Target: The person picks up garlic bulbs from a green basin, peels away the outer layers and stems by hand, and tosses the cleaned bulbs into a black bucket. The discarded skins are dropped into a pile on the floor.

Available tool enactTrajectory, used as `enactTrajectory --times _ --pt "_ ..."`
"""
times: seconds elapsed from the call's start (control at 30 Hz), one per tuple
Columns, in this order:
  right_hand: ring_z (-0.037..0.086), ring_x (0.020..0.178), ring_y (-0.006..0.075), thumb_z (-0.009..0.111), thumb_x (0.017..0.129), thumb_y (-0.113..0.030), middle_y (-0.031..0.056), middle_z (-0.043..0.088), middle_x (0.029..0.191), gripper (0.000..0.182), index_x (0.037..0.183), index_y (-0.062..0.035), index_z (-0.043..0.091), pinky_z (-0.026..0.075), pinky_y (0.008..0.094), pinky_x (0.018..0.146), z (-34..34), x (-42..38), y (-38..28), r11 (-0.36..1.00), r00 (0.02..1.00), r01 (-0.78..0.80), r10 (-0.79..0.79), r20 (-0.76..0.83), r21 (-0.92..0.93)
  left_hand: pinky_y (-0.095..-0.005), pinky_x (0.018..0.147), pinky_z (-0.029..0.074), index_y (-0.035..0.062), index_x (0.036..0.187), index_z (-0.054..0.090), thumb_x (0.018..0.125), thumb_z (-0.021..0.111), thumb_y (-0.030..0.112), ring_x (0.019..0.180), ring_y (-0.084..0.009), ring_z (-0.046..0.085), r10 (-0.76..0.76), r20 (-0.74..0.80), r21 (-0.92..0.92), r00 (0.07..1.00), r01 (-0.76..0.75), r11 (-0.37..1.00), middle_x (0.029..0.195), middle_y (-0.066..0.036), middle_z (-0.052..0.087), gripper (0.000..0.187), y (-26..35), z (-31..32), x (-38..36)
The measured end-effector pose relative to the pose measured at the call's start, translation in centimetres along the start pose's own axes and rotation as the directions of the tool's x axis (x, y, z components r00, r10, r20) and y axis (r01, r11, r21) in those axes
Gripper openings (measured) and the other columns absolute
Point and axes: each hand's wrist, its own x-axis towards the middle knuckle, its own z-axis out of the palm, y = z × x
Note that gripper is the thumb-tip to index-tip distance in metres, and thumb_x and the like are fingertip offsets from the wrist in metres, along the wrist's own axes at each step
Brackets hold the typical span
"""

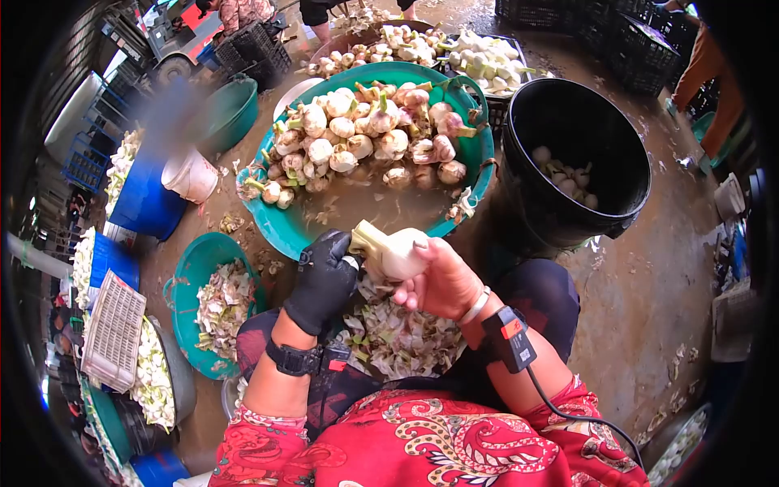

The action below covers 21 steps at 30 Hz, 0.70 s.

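Note:
A large white garlic bulb (pixel 403 253) with a short cut stem lies in my right hand (pixel 446 280), which is bare and has its fingers curled around the bulb. My left hand (pixel 327 280), in a black glove, is closed right beside the stem. A small pale bit shows at its thumb, but I cannot make out what the fingers hold. Below both hands, between my knees, is a heap of garlic skins (pixel 406 337). In front of me stands a wide green tub (pixel 272 223) of muddy water with unpeeled garlic bulbs (pixel 341 134) piled at its far side.
To the right is a tall black bucket (pixel 531 215) with several bulbs at its bottom. A green basin (pixel 185 272) of skins stands at the left. Beyond the tub are more garlic piles (pixel 484 61), and blue tubs (pixel 150 199) line the left. Other people work farther back.

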Motion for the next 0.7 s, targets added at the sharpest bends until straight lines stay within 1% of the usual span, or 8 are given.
enactTrajectory --times 0.1,0.13,0.2,0.3,0.43,0.5,0.57,0.7 --pt "0.069 0.083 0.0301 0.063 0.085 -0.042 0.0145 0.064 0.099 0.056 0.124 -0.0049 0.048 0.059 0.0352 0.068 0.8 -0.3 0.1 0.978 0.97 -0.181 0.16 0.185 0.105 -0.0278 0.072 0.049 -0.0016 0.104 0.061 0.082 0.052 0.001 0.08 -0.0151 0.059 0.143 -0.079 0.031 0.987 -0.14 0.99 0.091 -0.005 0.062 0.024 -1.0 0.7 0.0" --pt "0.067 0.091 0.0347 0.064 0.084 -0.043 0.0154 0.064 0.101 0.057 0.124 -0.0057 0.048 0.058 0.0421 0.078 0.4 -0.1 0.1 0.972 0.96 -0.189 0.152 0.236 0.142 -0.029 0.07 0.05 -0.0015 0.103 0.062 0.083 0.055 0.004 0.077 -0.0161 0.06 -0.051 -0.139 -0.334 0.989 0.002 0.943 0.088 -0.006 0.062 0.022 -0.8 1.5 -0.3" --pt "0.066 0.093 0.0317 0.065 0.084 -0.042 0.0126 0.061 0.102 0.057 0.125 -0.0066 0.045 0.057 0.041 0.076 0.0 0.1 -0.3 0.992 0.986 -0.082 0.067 0.151 0.095 -0.0272 0.067 0.052 0.0004 0.112 0.061 0.087 0.057 0.009 0.071 -0.014 0.061 -0.367 0.027 -0.681 0.93 0.286 0.674 0.086 -0.004 0.063 0.027 -0.3 0.5 -1.1" --pt "0.064 0.091 0.0224 0.071 0.08 -0.033 0.0098 0.057 0.103 0.058 0.123 -0.0061 0.043 0.054 0.0348 0.076 0.2 0.2 -0.6 1.0 0.999 -0.015 0.014 -0.029 -0.026 -0.027 0.066 0.052 0.0013 0.12 0.058 0.089 0.056 0.007 0.07 -0.0126 0.06 -0.281 0.159 -0.861 0.946 0.273 0.43 0.088 -0.004 0.063 0.032 0.2 0.4 -2.9" --pt "0.053 0.095 0.0119 0.083 0.066 -0.015 0.005 0.053 0.103 0.066 0.116 -0.0056 0.042 0.046 0.028 0.082 1.4 0.8 0.6 0.592 0.939 0.148 -0.336 -0.075 -0.792 -0.0287 0.072 0.053 0.0021 0.123 0.054 0.087 0.06 0.003 0.081 -0.0137 0.063 -0.278 0.005 -0.9 0.961 0.126 0.418 0.095 -0.005 0.064 0.037 2.4 2.0 -2.0" --pt "0.056 0.091 0.0132 0.078 0.072 -0.013 0.0047 0.055 0.1 0.059 0.119 -0.0058 0.041 0.047 0.0279 0.08 1.5 0.9 0.8 0.804 0.957 0.156 -0.267 -0.114 -0.573 -0.0289 0.075 0.053 0.0018 0.117 0.058 0.085 0.062 0.002 0.085 -0.0126 0.062 -0.294 0.111 -0.947 0.949 0.191 0.26 0.097 -0.005 0.065 0.032 1.6 1.6 -2.0" --pt "0.059 0.087 0.0155 0.068 0.08 -0.009 0.0042 0.057 0.097 0.041 0.114 -0.0053 0.045 0.049 0.0283 0.078 -0.3 1.8 0.8 0.983 0.971 0.152 -0.168 -0.168 -0.107 -0.0293 0.075 0.053 0.0004 0.109 0.062 0.086 0.062 0.002 0.084 -0.0125 0.062 -0.261 0.143 -0.845 0.955 0.255 0.471 0.098 -0.006 0.065 0.023 1.9 1.3 -2.1" --pt "0.06 0.087 0.0146 0.055 0.084 0.0 0.0042 0.06 0.095 0.019 0.102 -0.0054 0.054 0.051 0.0306 0.078 0.5 3.5 0.0 0.881 0.848 0.468 -0.468 -0.249 -0.066 -0.0322 0.075 0.055 -0.0021 0.104 0.063 0.086 0.062 0.003 0.085 -0.0177 0.065 -0.265 0.176 -0.933 0.948 0.246 0.263 0.099 -0.01 0.066 0.019 0.7 1.3 -2.1"
